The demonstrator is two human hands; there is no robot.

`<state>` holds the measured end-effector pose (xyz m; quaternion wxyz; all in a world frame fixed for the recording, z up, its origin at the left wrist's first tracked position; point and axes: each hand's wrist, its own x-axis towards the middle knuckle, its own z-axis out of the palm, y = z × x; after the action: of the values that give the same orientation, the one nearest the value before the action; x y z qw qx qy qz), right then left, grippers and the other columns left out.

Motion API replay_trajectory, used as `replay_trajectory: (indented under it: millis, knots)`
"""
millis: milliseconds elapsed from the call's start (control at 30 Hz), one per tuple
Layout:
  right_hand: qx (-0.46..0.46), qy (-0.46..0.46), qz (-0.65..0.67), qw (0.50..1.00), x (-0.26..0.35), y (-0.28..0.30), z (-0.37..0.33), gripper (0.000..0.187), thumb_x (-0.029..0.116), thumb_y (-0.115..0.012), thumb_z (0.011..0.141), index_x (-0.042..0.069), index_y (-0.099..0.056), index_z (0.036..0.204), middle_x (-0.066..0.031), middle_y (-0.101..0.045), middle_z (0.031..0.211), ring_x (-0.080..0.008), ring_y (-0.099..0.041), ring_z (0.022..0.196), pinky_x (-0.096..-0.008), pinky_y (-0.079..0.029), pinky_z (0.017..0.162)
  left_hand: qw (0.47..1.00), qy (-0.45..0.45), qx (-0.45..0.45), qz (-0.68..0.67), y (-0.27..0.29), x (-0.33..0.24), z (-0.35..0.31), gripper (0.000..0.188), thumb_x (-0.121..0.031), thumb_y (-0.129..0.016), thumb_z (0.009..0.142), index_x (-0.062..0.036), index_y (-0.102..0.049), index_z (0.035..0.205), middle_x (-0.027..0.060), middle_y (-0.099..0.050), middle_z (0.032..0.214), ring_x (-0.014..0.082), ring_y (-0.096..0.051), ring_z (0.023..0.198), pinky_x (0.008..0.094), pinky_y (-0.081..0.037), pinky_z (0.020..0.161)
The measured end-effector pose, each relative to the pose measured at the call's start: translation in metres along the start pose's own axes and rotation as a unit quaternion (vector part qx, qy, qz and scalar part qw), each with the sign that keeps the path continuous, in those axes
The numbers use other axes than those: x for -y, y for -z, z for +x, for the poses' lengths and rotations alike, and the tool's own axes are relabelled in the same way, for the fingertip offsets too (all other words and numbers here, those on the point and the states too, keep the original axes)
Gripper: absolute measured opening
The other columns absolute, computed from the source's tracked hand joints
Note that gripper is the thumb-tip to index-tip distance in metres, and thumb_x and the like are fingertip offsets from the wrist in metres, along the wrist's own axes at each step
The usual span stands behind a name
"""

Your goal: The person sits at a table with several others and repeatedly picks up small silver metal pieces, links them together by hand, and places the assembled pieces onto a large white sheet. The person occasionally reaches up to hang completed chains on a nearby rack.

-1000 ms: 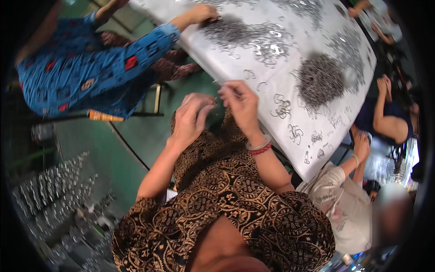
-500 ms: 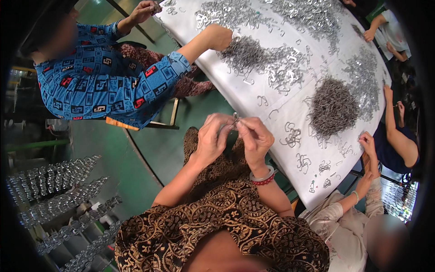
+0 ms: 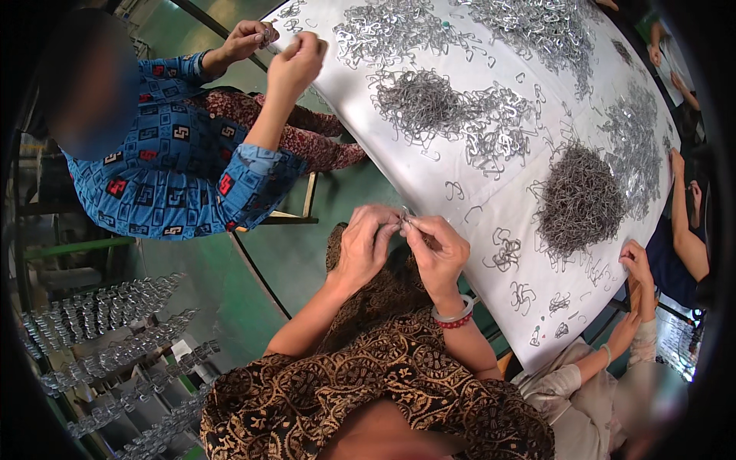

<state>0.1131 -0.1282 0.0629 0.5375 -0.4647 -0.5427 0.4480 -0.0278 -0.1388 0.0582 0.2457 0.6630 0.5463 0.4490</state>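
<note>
In front of my lap, beside the near edge of the table, my left hand [image 3: 363,244] and my right hand [image 3: 438,250] meet fingertip to fingertip. Both are closed in a pinch around a small shiny metal clip [image 3: 405,214]. Its lower part is hidden by my fingers, so I cannot tell if it is one piece or two joined. On the white-covered table [image 3: 437,184], the nearest things to my right hand are a few loose wire hooks [image 3: 503,251]. Farther off lies a dense pile of dark wire hooks [image 3: 580,201].
Another heap of wire pieces [image 3: 418,103] and shiny clips [image 3: 494,138] lie farther along. A co-worker in a blue patterned shirt [image 3: 176,165] sits at the left, and a person in a pale top [image 3: 571,399] at the right. Racks of metal parts [image 3: 107,314] stand lower left.
The blue-shirted co-worker's arm has drawn back from the wire heap toward their other hand. My hands stay together at the clip. The view has shifted slightly.
</note>
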Motion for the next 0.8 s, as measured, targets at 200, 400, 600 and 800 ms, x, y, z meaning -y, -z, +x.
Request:
replay_trajectory:
  millis: [200, 400, 600, 800]
  knots:
    - [0.006, -0.031, 0.081, 0.996, 0.009, 0.000, 0.000, 0.008, -0.007, -0.065, 0.086, -0.003, -0.068, 0.092, -0.0065, -0.066, 0.084, -0.0076, -0.060, 0.070, -0.0192, -0.046, 0.057, 0.996, 0.022, -0.022, -0.080, -0.001, -0.002, -0.003, 0.025, 0.003, -0.065, 0.083, -0.0002, -0.060, 0.108, 0.0142, -0.065, 0.108, 0.0314, -0.061, 0.097, 0.0368, -0.049, 0.086]
    - [0.026, 0.050, 0.044, 0.997, 0.008, 0.016, 0.000, 0.010, -0.007, -0.068, 0.083, -0.001, -0.067, 0.091, -0.0069, -0.065, 0.080, -0.0105, -0.057, 0.065, -0.0229, -0.045, 0.055, 0.993, -0.078, 0.030, 0.080, 0.007, 0.052, 0.073, 0.018, 0.000, -0.065, 0.083, -0.0002, -0.068, 0.100, 0.0136, -0.066, 0.097, 0.0331, -0.058, 0.092, 0.0395, -0.047, 0.083]
    - [0.053, 0.064, 0.025, 0.996, 0.010, 0.027, -0.031, 0.013, -0.003, -0.071, 0.081, 0.004, -0.069, 0.092, -0.0027, -0.060, 0.075, -0.0083, -0.051, 0.057, -0.0229, -0.041, 0.050, 0.930, -0.174, 0.160, 0.282, -0.031, 0.093, 0.128, 0.013, -0.013, -0.070, 0.079, -0.0077, -0.072, 0.091, 0.0063, -0.064, 0.089, 0.0292, -0.057, 0.089, 0.0397, -0.050, 0.078]
    - [0.059, 0.073, 0.039, 0.995, 0.021, 0.027, -0.059, 0.014, -0.003, -0.070, 0.081, 0.003, -0.069, 0.093, -0.0033, -0.061, 0.077, -0.0094, -0.051, 0.058, -0.0239, -0.041, 0.049, 0.928, -0.171, 0.117, 0.309, -0.040, 0.087, 0.120, 0.007, -0.008, -0.062, 0.084, -0.0042, -0.061, 0.090, 0.0124, -0.059, 0.092, 0.0331, -0.055, 0.090, 0.0429, -0.048, 0.077]
